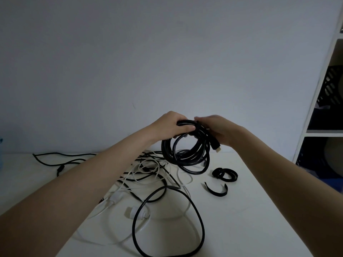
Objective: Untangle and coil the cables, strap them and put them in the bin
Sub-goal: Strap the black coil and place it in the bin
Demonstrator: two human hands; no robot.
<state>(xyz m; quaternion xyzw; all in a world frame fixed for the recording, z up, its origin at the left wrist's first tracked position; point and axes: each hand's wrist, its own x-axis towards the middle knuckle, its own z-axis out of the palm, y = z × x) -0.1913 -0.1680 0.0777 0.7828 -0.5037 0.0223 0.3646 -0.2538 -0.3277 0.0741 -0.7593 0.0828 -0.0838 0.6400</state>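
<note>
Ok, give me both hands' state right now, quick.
Left hand: grips the top of the coiled black cable, held above the table.
Right hand: on the same coil near its plug end, fingers curled against it.

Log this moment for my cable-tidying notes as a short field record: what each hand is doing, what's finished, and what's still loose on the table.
left hand: grips the top of the black cable coil
right hand: on the coil's right side by the plug end; grip unclear
coil: held above the white table, no strap seen on it
straps: curled strap and open strap lie on the table
loose: tangled black and white cables
bin: not clearly identifiable
</note>
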